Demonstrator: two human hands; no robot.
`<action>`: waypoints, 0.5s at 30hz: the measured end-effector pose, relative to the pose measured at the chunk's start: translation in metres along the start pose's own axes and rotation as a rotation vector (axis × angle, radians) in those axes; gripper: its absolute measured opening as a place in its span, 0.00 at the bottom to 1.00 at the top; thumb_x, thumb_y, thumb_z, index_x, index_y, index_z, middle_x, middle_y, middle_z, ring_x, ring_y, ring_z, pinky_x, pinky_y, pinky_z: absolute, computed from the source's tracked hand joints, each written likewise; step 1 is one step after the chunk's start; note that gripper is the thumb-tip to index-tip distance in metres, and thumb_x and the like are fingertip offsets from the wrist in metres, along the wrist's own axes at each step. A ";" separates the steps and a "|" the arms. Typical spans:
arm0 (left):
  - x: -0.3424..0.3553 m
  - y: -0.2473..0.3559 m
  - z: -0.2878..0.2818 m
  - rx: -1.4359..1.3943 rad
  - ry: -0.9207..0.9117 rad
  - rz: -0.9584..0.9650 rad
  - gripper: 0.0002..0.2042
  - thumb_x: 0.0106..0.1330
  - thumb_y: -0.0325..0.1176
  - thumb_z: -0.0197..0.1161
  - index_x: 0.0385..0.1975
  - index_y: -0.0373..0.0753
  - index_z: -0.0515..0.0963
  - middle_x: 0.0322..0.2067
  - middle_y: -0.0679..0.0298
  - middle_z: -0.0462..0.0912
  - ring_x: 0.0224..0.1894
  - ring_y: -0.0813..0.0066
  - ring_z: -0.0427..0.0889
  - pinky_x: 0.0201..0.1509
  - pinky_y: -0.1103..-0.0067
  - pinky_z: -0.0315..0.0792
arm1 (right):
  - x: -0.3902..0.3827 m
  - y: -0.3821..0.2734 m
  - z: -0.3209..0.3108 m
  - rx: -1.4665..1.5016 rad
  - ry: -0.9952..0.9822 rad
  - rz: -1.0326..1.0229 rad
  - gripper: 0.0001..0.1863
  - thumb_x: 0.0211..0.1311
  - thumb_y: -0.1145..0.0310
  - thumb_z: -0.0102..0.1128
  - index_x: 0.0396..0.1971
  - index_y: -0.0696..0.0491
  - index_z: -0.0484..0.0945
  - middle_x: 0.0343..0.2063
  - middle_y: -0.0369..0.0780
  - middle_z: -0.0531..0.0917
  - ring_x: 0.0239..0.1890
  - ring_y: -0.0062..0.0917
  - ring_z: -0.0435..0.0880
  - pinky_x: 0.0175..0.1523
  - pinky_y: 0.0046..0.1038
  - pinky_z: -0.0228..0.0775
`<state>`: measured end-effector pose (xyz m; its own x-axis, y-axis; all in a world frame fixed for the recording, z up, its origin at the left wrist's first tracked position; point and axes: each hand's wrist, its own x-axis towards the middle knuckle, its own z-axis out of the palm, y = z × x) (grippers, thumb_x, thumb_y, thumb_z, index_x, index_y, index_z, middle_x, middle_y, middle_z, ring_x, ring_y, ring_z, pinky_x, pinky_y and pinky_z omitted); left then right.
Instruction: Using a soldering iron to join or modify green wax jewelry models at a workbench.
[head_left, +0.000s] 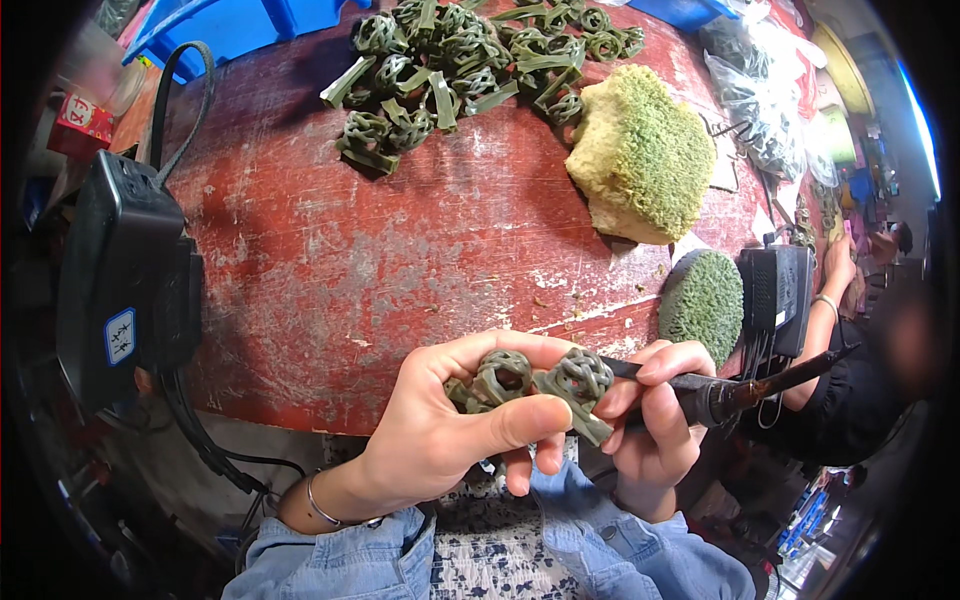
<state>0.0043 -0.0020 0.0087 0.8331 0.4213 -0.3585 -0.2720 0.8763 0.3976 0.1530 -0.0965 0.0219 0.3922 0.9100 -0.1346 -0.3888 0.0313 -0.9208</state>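
My left hand (440, 430) is closed around green openwork pieces that look like carved wax. One piece with a round opening (503, 377) rests against the fingers, and a second knotted piece with a flat stem (580, 382) is pinched by the thumb. My right hand (660, 420) grips a black pen-like tool (705, 395), whose narrow end reaches left to the second piece. Whether the tip touches it, I cannot tell. The tool's thicker, worn dark end points out to the right. Part of the pieces is hidden behind my left fingers.
Many similar green pieces (430, 75) are heaped at the far side of the worn red table (330, 250). A yellow-green sponge block (645, 150) and a round green pad (703, 305) lie to the right. Black boxes (125, 260) flank the table. Another person's arm (835, 290) is at right.
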 end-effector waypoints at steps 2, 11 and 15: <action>0.000 0.000 0.001 0.000 -0.003 -0.018 0.17 0.58 0.24 0.57 0.46 0.26 0.64 0.27 0.54 0.77 0.25 0.75 0.78 0.20 0.86 0.72 | -0.002 -0.003 0.001 0.023 0.009 -0.009 0.10 0.59 0.69 0.51 0.33 0.60 0.67 0.22 0.48 0.76 0.22 0.30 0.78 0.22 0.22 0.71; 0.000 0.002 0.001 0.025 -0.006 -0.031 0.17 0.58 0.25 0.58 0.45 0.26 0.65 0.26 0.56 0.77 0.25 0.76 0.77 0.20 0.86 0.72 | -0.001 -0.007 0.004 -0.007 0.093 0.039 0.12 0.58 0.69 0.51 0.33 0.63 0.68 0.19 0.51 0.77 0.18 0.31 0.78 0.18 0.22 0.70; 0.002 0.005 0.003 0.063 -0.002 -0.059 0.16 0.58 0.26 0.58 0.44 0.26 0.66 0.26 0.57 0.77 0.24 0.77 0.77 0.20 0.86 0.72 | 0.001 -0.003 0.002 -0.022 0.088 0.033 0.11 0.59 0.69 0.48 0.35 0.63 0.67 0.20 0.50 0.77 0.18 0.31 0.79 0.17 0.20 0.69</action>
<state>0.0060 0.0023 0.0126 0.8480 0.3685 -0.3810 -0.1913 0.8831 0.4284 0.1532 -0.0952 0.0253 0.4519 0.8704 -0.1956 -0.3841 -0.0080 -0.9232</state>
